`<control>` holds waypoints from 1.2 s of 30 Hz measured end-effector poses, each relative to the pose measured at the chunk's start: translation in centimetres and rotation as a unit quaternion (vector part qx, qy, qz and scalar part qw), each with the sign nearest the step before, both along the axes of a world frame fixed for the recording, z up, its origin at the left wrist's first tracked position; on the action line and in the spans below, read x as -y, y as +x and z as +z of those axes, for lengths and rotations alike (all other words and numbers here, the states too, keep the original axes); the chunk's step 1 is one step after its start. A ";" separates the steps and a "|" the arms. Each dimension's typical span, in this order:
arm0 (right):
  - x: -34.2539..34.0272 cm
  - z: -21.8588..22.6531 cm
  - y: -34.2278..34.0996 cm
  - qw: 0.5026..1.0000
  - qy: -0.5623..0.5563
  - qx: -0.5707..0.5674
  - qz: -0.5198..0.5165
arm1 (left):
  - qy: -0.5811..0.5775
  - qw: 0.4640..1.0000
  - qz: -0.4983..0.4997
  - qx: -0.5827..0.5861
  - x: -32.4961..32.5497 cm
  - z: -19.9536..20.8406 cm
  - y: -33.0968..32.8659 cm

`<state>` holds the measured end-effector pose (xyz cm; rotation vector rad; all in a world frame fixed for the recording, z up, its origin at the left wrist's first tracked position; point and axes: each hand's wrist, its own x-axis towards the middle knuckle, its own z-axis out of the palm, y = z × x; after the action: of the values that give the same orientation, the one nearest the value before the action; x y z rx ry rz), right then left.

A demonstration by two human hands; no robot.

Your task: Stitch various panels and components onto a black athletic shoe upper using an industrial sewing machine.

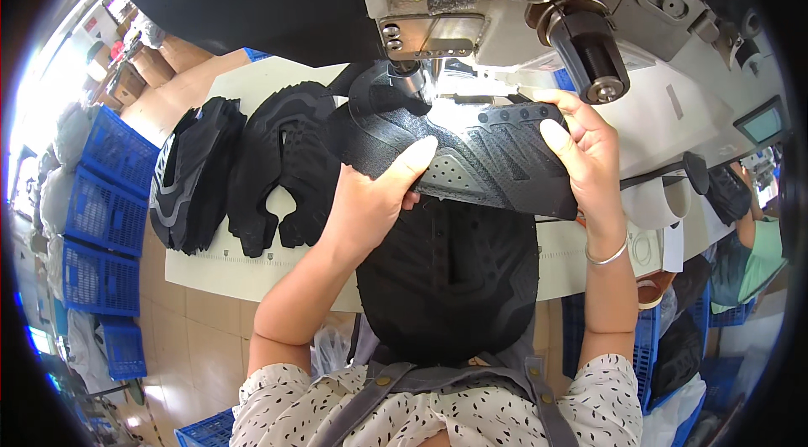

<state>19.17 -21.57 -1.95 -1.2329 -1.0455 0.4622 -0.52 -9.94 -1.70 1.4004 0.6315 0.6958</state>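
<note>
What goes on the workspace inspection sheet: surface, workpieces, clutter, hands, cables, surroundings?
Surface: curved white tabletop, ruler marks near the front edge.
Job's things: glossy black shoe-upper piece at the grey metal sewing machine's head; glare hides the needle contact.
Clutter: two groups of layered black upper pieces, far-left and nearer; more black upper material overhangs the front edge.
Grippers: left hand and right hand both grip the shoe-upper piece, thumbs on top.
Cables: nothing seen clearly.
Surroundings: stacked blue plastic crates left; co-worker in pale green clothing far right.
</note>
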 end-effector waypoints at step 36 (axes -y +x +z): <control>3.2 -1.6 -2.5 0.973 0.028 0.147 -0.175 | -0.087 0.986 -0.112 0.086 1.5 -1.6 -1.8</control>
<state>16.72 -24.80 -3.55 -1.4279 -1.0503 -0.0231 -2.31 -11.41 -3.33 1.2121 0.3809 0.5604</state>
